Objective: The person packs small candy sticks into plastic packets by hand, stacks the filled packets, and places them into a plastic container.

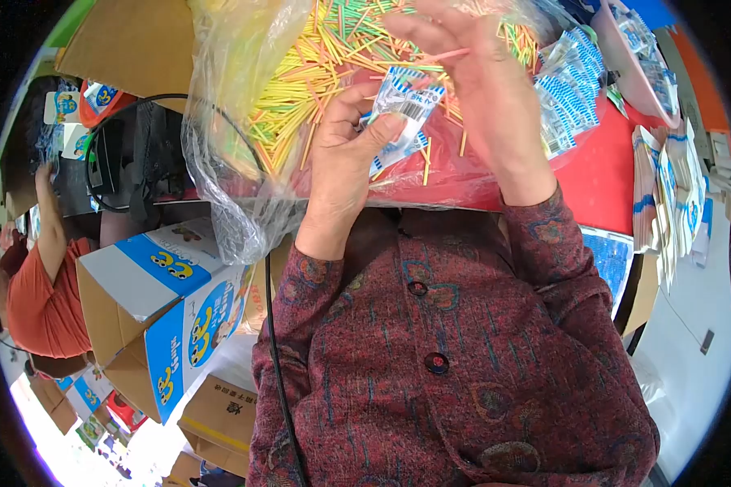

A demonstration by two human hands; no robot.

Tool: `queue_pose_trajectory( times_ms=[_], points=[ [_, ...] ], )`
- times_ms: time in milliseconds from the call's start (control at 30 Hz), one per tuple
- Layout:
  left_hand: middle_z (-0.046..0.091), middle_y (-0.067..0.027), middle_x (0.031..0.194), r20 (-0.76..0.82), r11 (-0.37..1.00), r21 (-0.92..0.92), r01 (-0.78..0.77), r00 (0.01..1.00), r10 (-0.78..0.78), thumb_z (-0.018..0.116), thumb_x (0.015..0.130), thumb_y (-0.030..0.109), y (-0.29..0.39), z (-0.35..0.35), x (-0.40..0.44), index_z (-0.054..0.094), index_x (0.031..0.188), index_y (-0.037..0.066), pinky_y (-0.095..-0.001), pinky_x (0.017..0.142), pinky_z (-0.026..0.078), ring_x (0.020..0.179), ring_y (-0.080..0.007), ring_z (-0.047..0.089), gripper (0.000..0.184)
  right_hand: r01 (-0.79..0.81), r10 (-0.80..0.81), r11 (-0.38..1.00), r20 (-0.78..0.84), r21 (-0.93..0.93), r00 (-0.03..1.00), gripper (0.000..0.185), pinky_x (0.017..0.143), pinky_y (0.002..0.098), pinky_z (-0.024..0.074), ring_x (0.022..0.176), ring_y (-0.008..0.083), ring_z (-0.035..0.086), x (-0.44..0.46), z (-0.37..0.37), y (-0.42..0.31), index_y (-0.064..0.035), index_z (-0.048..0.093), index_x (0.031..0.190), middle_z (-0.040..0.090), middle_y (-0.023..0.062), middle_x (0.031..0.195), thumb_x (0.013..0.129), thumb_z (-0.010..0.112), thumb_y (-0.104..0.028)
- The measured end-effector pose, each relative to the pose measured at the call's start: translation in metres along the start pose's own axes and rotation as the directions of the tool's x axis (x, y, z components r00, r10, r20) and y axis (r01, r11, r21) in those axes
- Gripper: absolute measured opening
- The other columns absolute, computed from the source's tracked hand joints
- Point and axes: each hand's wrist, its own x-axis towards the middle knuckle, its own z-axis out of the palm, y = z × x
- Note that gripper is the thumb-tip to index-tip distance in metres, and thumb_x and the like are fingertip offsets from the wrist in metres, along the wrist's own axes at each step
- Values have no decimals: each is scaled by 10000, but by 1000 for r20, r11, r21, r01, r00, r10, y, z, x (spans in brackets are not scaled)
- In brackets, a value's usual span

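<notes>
My left hand (345, 146) holds a small blue-and-white printed packet (410, 101) between thumb and fingers, its barcode side showing. To its right, my right hand (495, 85) is raised over the table, blurred by motion, with its fingers apart. A pink stick (447, 55) lies by the right fingers; whether they touch it I cannot tell. Beyond both hands is a heap of thin yellow, green and pink sticks (296, 101) on a clear plastic sheet (219, 154). Several more blue-and-white packets (564, 101) are piled right of my right hand.
The table is red (597, 174). A pink basin (638, 69) with packets stands at the far right, near stacked printed bags (666, 191). Left are an open blue-and-white carton (158, 300), a black cable (270, 349) and another person in an orange shirt (45, 304).
</notes>
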Motion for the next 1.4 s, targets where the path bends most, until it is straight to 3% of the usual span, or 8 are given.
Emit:
queue_pose_trajectory(
  times_ms=[133, 533, 700, 833, 933, 1100, 1200, 1400],
  points=[
    [606, -57, 1013, 5, 997, -59, -46, 999, 47, 657, 816, -30, 1, 1, -3, 484, 1195, 27, -242, 792, 496, 902, -116, 589, 421, -57, 156, 950, 306, -308, 939, 473, 941, 322, 413, 1097, 185, 556, -4, -18, 4, -27, 518, 1275, 584, 94, 1236, 1002, 336, -369],
    [599, -77, 1026, -35, 988, 101, -121, 992, 125, 652, 827, -20, 0, 2, -2, 463, 1192, 16, -229, 783, 488, 922, -106, 578, 412, -119, 273, 771, 156, -626, 949, 378, 855, 245, 458, 1027, 121, 556, -15, -9, -4, -50, 530, 1267, 613, 51, 1156, 905, 595, -139],
    [605, -61, 1005, 82, 973, 226, -46, 996, 28, 648, 841, -3, -4, -2, -5, 492, 1133, 24, -225, 764, 483, 893, -91, 574, 332, 41, 103, 897, 299, -439, 949, 477, 832, 225, 462, 972, 98, 561, -14, -8, 15, -63, 470, 1327, 600, 26, 1140, 874, 618, -70],
    [616, -43, 957, 19, 991, 137, 8, 1000, -11, 648, 848, 9, 6, 4, -6, 527, 1061, 27, -219, 753, 476, 863, -77, 571, 246, 44, -10, 951, 113, -308, 994, 490, 736, 248, 490, 874, 93, 583, -15, -9, 25, -87, 481, 1306, 640, 63, 996, 845, 645, -55],
    [623, -34, 926, -17, 999, -53, -6, 1000, 5, 648, 852, 17, 12, 6, -7, 545, 1014, 27, -214, 747, 469, 847, -69, 570, 193, -248, 296, 877, 55, -412, 954, 531, 774, 193, 467, 884, 53, 552, -21, -14, 9, -64, 455, 1337, 582, 30, 1090, 843, 641, -10],
    [631, -26, 910, -19, 995, 75, -73, 997, 74, 634, 867, 29, 16, 0, -6, 559, 990, 23, -210, 753, 467, 843, -68, 572, 144, -172, 187, 975, 106, -143, 977, 482, 722, 176, 446, 847, 39, 531, -23, -17, 16, -44, 480, 1307, 589, 31, 1057, 855, 646, -36],
    [633, -29, 934, -22, 972, 148, -185, 981, 190, 624, 877, 35, 19, 0, -6, 563, 1007, 19, -213, 758, 470, 851, -67, 573, 145, -473, 601, 672, 48, -570, 798, 428, 718, 174, 445, 839, 37, 529, -22, -23, 12, -25, 502, 1271, 600, 16, 1020, 867, 640, -48],
    [641, -30, 960, -20, 977, 211, -43, 999, 48, 610, 892, 55, 17, -4, -6, 582, 1063, 8, -210, 751, 473, 854, -59, 568, 180, -357, 400, 871, 66, -336, 914, 364, 757, 187, 462, 863, 43, 544, -31, -27, 19, -16, 540, 1218, 611, 10, 1001, 872, 641, -60]
  ],
)
